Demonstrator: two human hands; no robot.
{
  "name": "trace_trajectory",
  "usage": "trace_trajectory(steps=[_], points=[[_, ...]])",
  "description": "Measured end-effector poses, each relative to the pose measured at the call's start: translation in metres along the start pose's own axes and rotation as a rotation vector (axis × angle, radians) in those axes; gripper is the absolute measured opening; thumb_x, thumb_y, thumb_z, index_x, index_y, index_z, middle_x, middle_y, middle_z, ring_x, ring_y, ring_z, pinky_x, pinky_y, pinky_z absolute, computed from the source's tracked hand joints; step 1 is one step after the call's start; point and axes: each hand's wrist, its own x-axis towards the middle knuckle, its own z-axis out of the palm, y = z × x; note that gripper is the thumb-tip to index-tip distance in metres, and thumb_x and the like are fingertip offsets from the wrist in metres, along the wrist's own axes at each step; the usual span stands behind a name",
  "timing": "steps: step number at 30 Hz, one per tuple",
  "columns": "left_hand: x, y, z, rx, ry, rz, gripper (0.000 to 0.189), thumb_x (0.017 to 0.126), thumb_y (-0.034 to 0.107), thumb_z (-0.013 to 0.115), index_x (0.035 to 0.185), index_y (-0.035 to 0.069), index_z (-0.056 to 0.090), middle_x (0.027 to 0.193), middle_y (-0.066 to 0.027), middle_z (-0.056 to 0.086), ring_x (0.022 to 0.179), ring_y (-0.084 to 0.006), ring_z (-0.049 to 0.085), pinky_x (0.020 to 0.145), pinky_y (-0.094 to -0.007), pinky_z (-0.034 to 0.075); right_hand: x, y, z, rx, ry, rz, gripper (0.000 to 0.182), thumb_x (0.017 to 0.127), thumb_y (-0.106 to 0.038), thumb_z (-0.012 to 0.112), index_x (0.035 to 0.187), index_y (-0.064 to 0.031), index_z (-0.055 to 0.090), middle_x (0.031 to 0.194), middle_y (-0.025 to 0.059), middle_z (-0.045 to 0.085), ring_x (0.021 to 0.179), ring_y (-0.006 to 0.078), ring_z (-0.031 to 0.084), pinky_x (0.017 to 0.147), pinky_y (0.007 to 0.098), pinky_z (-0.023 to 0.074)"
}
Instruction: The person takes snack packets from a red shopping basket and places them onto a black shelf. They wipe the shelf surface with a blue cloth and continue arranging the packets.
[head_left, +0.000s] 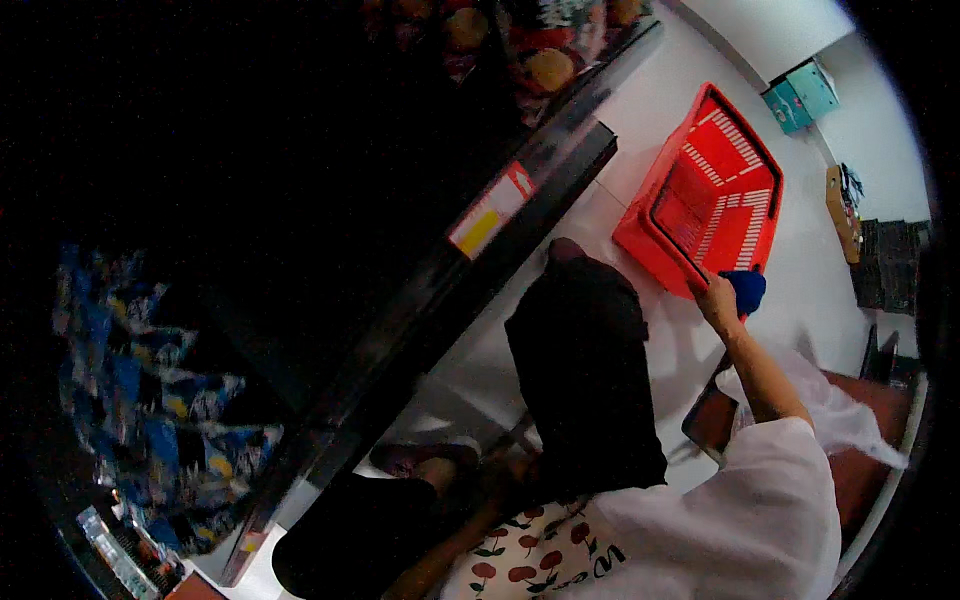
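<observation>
My right hand (718, 301) is closed around the near rim of a red plastic shopping basket (643, 225) with slotted walls. The basket stands on the pale floor or just above it; I cannot tell which. Against that hand is a dark blue thing (747, 291), too plain in shape to name. In deep shadow near my knees, my left hand (517, 469) is barely visible, and its fingers do not show. My legs in black trousers (592, 375) are bent low beside a dark store shelf (420, 300).
The shelf edge carries a red, white and yellow price label (491, 211). Blue patterned packages (165, 405) fill the shelf's lower left, with packaged goods (551, 67) at the top. Rightward are teal boxes (801, 97), a cardboard box (843, 214), black stacked crates (889, 262) and a white plastic bag (832, 405).
</observation>
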Motion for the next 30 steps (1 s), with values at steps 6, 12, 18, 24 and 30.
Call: trace_trajectory(steps=[6, 12, 18, 24, 30], points=[[0.028, 0.024, -0.020, -0.015, -0.031, -0.024, 0.034, 0.097, 0.022, 0.048, 0.118, 0.003, 0.066, 0.122, -0.0228, 0.064, 0.111, -0.0387, 0.062, 0.096, -0.0435, 0.048, 0.008, 0.008, 0.003, -0.049, -0.043, 0.050, 0.027, 0.089, -0.027, 0.065, 0.112, -0.0126, 0.068, 0.085, 0.0237, 0.067, 0.082, 0.0443, 0.065, 0.069, 0.0516, 0.0513], [0.095, 0.065, -0.010, 0.001, 0.067, -0.048, 0.034, 0.096, 0.022, 0.049, 0.118, 0.002, 0.066, 0.121, -0.0229, 0.064, 0.111, -0.0386, 0.062, 0.095, -0.0438, 0.048, 0.006, 0.027, 0.002, 0.011, -0.085, 0.015, 0.036, 0.085, -0.022, 0.067, 0.120, -0.0128, 0.064, 0.093, 0.0227, 0.068, 0.087, 0.0437, 0.066, 0.075, 0.0514, 0.0517], [0.144, 0.090, 0.015, 0.016, 0.176, -0.124, 0.034, 0.096, 0.021, 0.049, 0.117, 0.001, 0.066, 0.120, -0.0230, 0.064, 0.110, -0.0385, 0.062, 0.095, -0.0441, 0.049, 0.009, 0.011, -0.001, 0.050, -0.037, -0.012, 0.032, 0.086, -0.023, 0.067, 0.115, -0.0110, 0.064, 0.092, 0.0233, 0.069, 0.086, 0.0430, 0.067, 0.074, 0.0520, 0.0529], [0.150, 0.089, 0.018, 0.030, 0.246, -0.134, 0.034, 0.096, 0.021, 0.049, 0.117, 0.001, 0.066, 0.119, -0.0231, 0.065, 0.110, -0.0384, 0.063, 0.094, -0.0444, 0.049, 0.005, 0.006, -0.010, 0.024, -0.021, -0.049, 0.032, 0.086, -0.028, 0.065, 0.111, -0.0090, 0.063, 0.087, 0.0225, 0.069, 0.085, 0.0431, 0.067, 0.072, 0.0538, 0.0520], [0.155, 0.085, 0.006, 0.050, 0.281, -0.102, 0.034, 0.095, 0.021, 0.050, 0.116, 0.000, 0.066, 0.118, -0.0232, 0.065, 0.109, -0.0383, 0.063, 0.093, -0.0447, 0.050, 0.018, 0.013, -0.014, 0.082, -0.037, -0.015, 0.030, 0.086, -0.026, 0.065, 0.112, -0.0104, 0.065, 0.091, 0.0228, 0.069, 0.090, 0.0432, 0.067, 0.075, 0.0534, 0.0520]])
